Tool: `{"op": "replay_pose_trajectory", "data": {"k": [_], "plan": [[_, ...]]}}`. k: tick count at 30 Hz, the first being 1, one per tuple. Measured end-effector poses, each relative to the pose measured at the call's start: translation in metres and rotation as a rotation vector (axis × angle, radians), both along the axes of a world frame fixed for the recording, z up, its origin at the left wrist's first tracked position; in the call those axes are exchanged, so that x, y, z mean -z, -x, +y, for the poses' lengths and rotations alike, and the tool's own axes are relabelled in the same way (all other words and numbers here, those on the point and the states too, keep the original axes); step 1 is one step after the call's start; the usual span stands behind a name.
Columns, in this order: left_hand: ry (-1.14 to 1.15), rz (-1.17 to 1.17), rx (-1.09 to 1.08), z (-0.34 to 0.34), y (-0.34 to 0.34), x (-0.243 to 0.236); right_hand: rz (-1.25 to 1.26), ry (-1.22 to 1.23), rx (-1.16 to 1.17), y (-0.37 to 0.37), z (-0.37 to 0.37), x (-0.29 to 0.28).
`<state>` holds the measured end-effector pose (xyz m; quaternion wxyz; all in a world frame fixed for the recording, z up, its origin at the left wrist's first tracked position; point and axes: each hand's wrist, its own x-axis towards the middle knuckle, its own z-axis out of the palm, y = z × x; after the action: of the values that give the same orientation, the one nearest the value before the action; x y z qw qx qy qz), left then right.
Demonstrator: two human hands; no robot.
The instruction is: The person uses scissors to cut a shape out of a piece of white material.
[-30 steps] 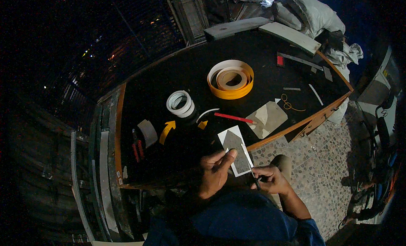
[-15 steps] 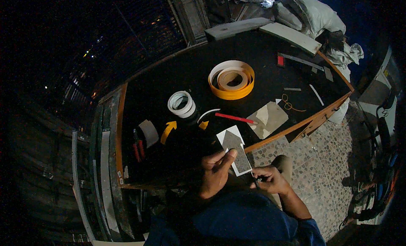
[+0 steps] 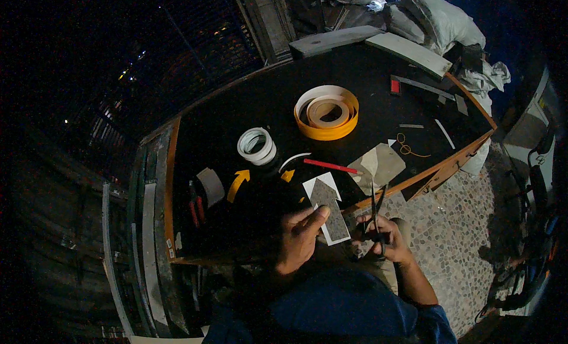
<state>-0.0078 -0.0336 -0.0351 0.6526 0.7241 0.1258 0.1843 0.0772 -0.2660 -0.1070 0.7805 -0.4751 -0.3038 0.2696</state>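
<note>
My left hand (image 3: 299,237) pinches a white strip (image 3: 329,178) between thumb and fingers, with a grey arrow-shaped piece (image 3: 325,196) lying on it, tip away from me. To the right of the strip, my right hand (image 3: 391,240) grips a pair of scissors (image 3: 374,209) by the handles. The blades point away from me, spread apart, and do not touch the strip. Beyond my hands lie a red pencil (image 3: 331,165), a torn grey-beige sheet (image 3: 387,165) and two yellow arrow pieces, the larger (image 3: 238,184) to the left.
Rolls of yellow tape (image 3: 327,132) and white tape (image 3: 257,147) stand on the dark table (image 3: 236,110). Red-handled pliers (image 3: 196,208) lie by its left edge. A red-ended metal ruler or blade (image 3: 423,86), a yellow loop (image 3: 404,144) and scraps are at right. Sacks (image 3: 441,18) are piled behind.
The scissors have come away from the strip's lower right edge, moving up and right, and now their blades show spread. My left hand keeps hold of the strip, which is tilted slightly differently.
</note>
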Motion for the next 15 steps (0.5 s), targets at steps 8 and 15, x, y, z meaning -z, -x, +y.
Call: {"op": "replay_pose_trajectory", "data": {"k": [8, 15], "plan": [[0.036, -0.019, 0.044, 0.000, -0.004, -0.017, -0.160, 0.291, 0.114, -0.003, -0.014, 0.013], [-0.080, -0.045, 0.113, -0.002, -0.001, -0.010, -0.319, 0.257, -0.053, -0.015, -0.015, -0.015]]}}
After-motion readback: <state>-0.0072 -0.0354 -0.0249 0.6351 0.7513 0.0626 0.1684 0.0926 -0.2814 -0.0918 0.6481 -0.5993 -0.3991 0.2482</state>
